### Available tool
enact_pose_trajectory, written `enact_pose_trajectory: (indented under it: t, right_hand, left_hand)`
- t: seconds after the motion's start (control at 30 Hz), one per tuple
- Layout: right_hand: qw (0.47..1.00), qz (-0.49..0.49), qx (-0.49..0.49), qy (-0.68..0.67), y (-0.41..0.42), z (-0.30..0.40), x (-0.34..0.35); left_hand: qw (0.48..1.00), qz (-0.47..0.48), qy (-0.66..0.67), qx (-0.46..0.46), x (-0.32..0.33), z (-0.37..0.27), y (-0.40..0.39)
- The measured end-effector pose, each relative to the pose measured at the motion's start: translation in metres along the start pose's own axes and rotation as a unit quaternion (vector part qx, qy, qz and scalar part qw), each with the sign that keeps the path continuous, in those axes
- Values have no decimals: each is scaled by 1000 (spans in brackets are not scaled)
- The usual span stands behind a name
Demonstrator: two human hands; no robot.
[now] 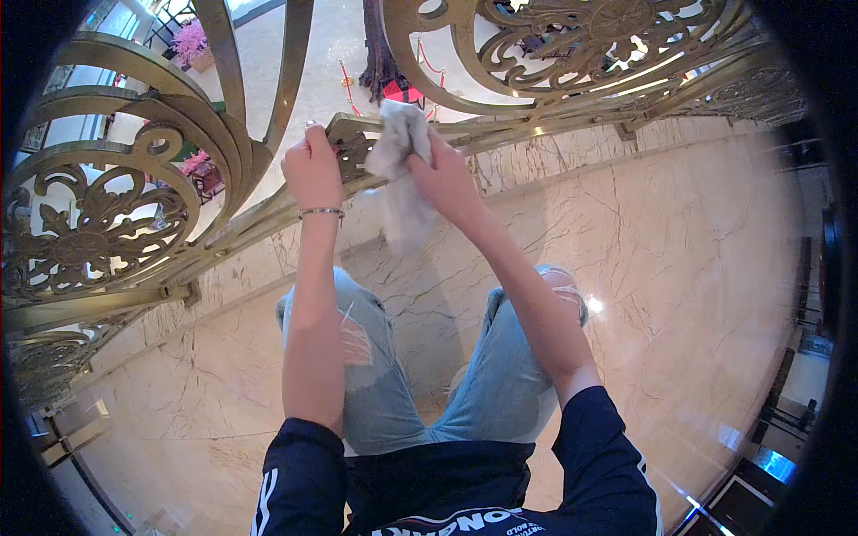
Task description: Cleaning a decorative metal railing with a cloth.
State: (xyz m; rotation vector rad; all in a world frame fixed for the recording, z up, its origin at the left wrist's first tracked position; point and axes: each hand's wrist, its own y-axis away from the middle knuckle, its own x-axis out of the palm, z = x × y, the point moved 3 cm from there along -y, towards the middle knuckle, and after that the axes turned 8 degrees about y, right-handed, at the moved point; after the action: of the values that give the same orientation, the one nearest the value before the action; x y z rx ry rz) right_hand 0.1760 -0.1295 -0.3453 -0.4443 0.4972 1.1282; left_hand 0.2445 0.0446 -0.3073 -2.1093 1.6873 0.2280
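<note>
A crumpled white and grey cloth (pixel 405 144) is held in my right hand (pixel 446 171), between thumb and fingers. Its upper part lies against the lower rail of an ornate brass-coloured metal railing (pixel 499 127), and its lower end hangs down, blurred. My left hand (pixel 314 164), with a bracelet at the wrist, is closed at a part of the railing left of the cloth; its fingertips and exactly what they grip are hidden. Between my hands shows a pierced ornamental piece (pixel 355 151) of the railing.
Round floral scrollwork panels (pixel 84 244) rise on both sides. Below the railing runs a marble ledge (pixel 529 161) beside the veined marble floor (pixel 657 268). Through the railing appear a lower floor (pixel 322 53), a tree trunk (pixel 380 47), red barrier ropes and pink blossoms. My knees are bent beneath my arms.
</note>
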Motion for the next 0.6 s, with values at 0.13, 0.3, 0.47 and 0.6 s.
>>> enact_pose_trajectory:
  t: [0.13, 0.3, 0.47, 0.6]
  right_hand:
    - [989, 96, -54, -103, -11, -14, -1]
    - [991, -14, -10, 132, -35, -107, -38]
    - [951, -223, 144, 158, -26, -99, -84]
    - [940, -272, 170, 119, -14, -59, -85]
  left_hand:
    - [1000, -1, 11, -1, 0, 3, -1]
    - [1000, 18, 19, -7, 8, 6, -1]
    - [999, 24, 16, -14, 2, 5, -3]
    - [1000, 17, 5, -23, -1, 3, -2]
